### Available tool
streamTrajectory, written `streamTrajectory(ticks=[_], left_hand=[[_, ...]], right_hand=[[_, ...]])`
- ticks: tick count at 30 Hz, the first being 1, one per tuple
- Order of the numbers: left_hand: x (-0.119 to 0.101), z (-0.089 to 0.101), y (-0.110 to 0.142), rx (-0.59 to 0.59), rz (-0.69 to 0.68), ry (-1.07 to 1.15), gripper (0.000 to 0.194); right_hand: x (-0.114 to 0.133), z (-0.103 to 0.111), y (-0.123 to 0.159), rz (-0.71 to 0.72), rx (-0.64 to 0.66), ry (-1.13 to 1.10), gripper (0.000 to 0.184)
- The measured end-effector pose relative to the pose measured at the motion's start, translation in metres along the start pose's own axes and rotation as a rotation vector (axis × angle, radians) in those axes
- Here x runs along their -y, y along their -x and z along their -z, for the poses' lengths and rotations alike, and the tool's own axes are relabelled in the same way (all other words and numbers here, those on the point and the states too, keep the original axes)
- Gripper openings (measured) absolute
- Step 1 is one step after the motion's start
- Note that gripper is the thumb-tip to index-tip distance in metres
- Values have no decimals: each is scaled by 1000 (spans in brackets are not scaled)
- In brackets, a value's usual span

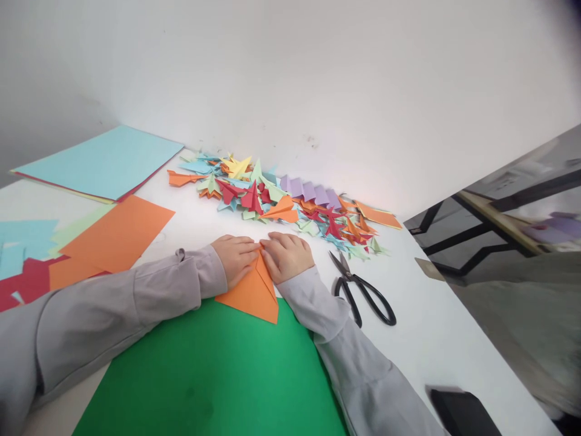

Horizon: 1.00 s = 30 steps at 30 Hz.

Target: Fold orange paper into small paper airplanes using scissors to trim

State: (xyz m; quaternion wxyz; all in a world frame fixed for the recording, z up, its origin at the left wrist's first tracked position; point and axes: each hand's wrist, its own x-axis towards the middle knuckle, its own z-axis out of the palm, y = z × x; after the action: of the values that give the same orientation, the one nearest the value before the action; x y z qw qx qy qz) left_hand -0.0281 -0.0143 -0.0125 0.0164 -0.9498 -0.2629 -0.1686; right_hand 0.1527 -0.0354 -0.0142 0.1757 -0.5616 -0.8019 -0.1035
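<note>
A partly folded sheet of orange paper (251,297) lies in front of me, its narrow folded end pointing away and its wide end towards me. My left hand (236,260) holds the left side near the tip, fingers together on the paper. At the same tip from the right, my right hand (289,254) grips the paper with thumb and fingers. The fingers of both hands nearly meet there and hide the point itself. Beneath the near edge of the orange paper is a large green sheet (213,369).
Black-handled scissors (348,277) lie partly open right of my right hand. A heap of folded paper planes (281,209) lines the wall. Blue sheets (104,154) are stacked at back left, with orange sheets (131,233) nearer. A black object (463,413) sits near the right edge.
</note>
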Motion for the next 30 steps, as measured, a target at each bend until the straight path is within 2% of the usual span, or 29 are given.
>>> streamTrajectory(ticks=[8, 14, 30], left_hand=[[0, -1, 0, -8, 7, 1, 32], [0, 0, 0, -6, 0, 13, 32], [0, -3, -1, -9, -10, -22, 30]], right_hand=[[0, 1, 0, -26, 19, 14, 34], [-1, -3, 1, 5, -6, 37, 31], [8, 0, -3, -12, 52, 153, 30]])
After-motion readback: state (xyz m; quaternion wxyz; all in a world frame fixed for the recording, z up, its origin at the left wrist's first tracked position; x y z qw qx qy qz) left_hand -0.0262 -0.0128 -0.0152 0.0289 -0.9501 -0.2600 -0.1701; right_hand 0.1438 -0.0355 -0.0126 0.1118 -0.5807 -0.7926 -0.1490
